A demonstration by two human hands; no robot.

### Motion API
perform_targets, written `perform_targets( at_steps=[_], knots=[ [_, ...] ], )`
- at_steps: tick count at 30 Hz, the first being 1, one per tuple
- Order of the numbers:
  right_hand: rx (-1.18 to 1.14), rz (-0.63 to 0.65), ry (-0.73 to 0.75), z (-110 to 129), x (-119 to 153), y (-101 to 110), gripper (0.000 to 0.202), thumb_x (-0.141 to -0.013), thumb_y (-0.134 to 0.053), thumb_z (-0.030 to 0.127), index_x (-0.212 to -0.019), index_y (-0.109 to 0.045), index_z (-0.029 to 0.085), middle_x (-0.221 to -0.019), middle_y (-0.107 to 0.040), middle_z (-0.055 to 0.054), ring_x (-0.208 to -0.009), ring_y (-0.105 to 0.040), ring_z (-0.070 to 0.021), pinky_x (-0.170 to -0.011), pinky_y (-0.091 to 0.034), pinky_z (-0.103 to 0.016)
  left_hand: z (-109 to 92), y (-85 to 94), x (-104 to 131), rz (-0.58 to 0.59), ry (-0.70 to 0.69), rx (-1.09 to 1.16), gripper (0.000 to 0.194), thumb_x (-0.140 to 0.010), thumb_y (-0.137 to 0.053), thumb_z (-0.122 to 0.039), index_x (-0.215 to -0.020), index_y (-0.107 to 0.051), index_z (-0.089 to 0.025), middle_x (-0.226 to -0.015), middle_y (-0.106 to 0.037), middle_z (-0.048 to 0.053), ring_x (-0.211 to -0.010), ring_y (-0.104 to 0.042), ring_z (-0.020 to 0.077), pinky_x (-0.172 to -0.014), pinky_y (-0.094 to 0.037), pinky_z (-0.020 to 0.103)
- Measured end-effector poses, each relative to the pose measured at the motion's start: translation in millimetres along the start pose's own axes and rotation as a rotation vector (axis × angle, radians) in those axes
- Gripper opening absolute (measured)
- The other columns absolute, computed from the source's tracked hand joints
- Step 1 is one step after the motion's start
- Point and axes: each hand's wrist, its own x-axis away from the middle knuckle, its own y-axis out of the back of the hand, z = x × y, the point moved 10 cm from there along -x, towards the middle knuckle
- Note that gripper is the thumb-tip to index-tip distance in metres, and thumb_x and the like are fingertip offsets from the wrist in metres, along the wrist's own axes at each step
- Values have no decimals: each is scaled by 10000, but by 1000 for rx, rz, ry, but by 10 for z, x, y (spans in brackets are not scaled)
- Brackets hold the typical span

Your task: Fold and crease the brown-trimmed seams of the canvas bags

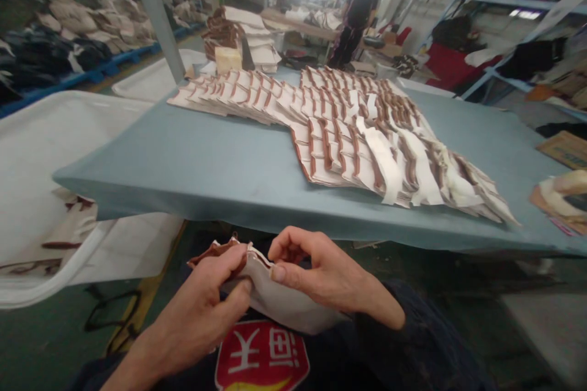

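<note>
Red emblem (263,357) on dark clothing sits nearest the camera, at the bottom of the head view. Just above it: pale piece (288,302) with brown edging, held over the lap in front of the bench (220,171), below its near edge. Left hand (206,299) has its fingers closed over the top of the piece, thumb on the near face; grip taken as closed on it. Right hand (325,269): fingers curled, thumb tip at the upper edge of the piece, index finger bent just beside it. Cannot tell whether the edge is pinched between them.

Bench surface blue-grey. On it, overlapping rows of pieces (316,149), pale with brown edges, run from the back left to the near right. White strips (384,156) lie across the near right rows. Back of bench: yellowish block (228,59), with a tall stack (254,21) behind it. Far right: pale roll (566,192), near a cardboard box (566,148).

Left of bench: white tub (41,125), some pale and brown pieces inside. Beyond it, heaped goods (82,18) along a blue pallet (103,70). Past the bench, a person (360,9) in dark clothes, upright; details blurred.
</note>
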Motion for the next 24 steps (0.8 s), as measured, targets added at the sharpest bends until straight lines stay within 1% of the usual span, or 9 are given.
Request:
perform_targets(
  at_steps=[4, 6, 8, 11, 14, 16, 19, 21, 24],
  knots=[
    [-192, 83, -107, -155, -92, -174, 596, -797, -857, 713, -899, -623, 174, -713, -538, 58, -616, -422, -95, -559, -320, -247, 21, -70, 53, 34, 35, 45, 144, -886, -463, -230, -752, -515, -233, -746, -634, -6, -692, -595, 179, -648, -466, 282],
    [-255, 94, -138, -216, -100, -219, 622, -774, -860, 737, -877, -593, 185, -675, -489, 79, -594, -376, -86, -536, -274, -243, 87, -111, 65, 63, 80, 95, 138, -886, -482, -262, -754, -509, -231, -769, -631, 2, -707, -584, 184, -656, -469, 287],
    [-286, 93, -155, -265, -96, -249, 637, -775, -842, 763, -866, -576, 191, -658, -468, 87, -588, -359, -84, -532, -258, -242, 170, -164, 74, 107, 121, 181, 170, -907, -501, -321, -772, -531, -223, -800, -624, 9, -740, -574, 191, -667, -476, 291],
    [-298, 88, -170, -340, -89, -291, 642, -771, -842, 768, -861, -573, 192, -657, -457, 88, -586, -347, -82, -532, -253, -243, 283, -231, 85, 157, 157, 296, 294, -975, -487, -423, -798, -578, -206, -805, -601, 8, -771, -548, 194, -682, -467, 292],
    [-284, 84, -190, -444, -95, -340, 633, -769, -859, 745, -879, -578, 189, -673, -465, 84, -592, -353, -82, -535, -257, -241, 363, -224, 86, 140, 177, 306, 366, -1000, -457, -454, -774, -590, -198, -757, -563, -4, -738, -509, 184, -664, -432, 292],
    [-267, 86, -203, -515, -106, -378, 625, -783, -853, 739, -901, -577, 190, -683, -474, 82, -591, -365, -82, -537, -266, -240, 388, -190, 82, 111, 190, 264, 353, -985, -458, -432, -754, -588, -198, -731, -546, -9, -718, -493, 181, -645, -408, 292],
    [-206, 43, -196, -583, -131, -379, 611, -791, -855, 725, -905, -581, 191, -700, -491, 74, -605, -391, -86, -546, -288, -239, 395, -151, 73, 100, 211, 206, 301, -949, -486, -395, -759, -605, -195, -736, -580, 3, -747, -521, 195, -662, -410, 296],
    [-173, 18, -196, -612, -141, -378, 605, -792, -854, 723, -894, -583, 192, -704, -497, 70, -616, -399, -90, -550, -302, -237, 410, -162, 69, 123, 239, 245, 276, -923, -513, -397, -782, -627, -189, -765, -614, 16, -766, -546, 202, -676, -432, 298],
    [-170, 26, -201, -646, -143, -411, 606, -787, -852, 728, -879, -573, 197, -690, -488, 74, -613, -395, -91, -549, -308, -234, 445, -216, 72, 174, 287, 379, 279, -895, -561, -431, -813, -653, -181, -790, -627, 17, -742, -546, 189, -657, -438, 284]
  ],
)
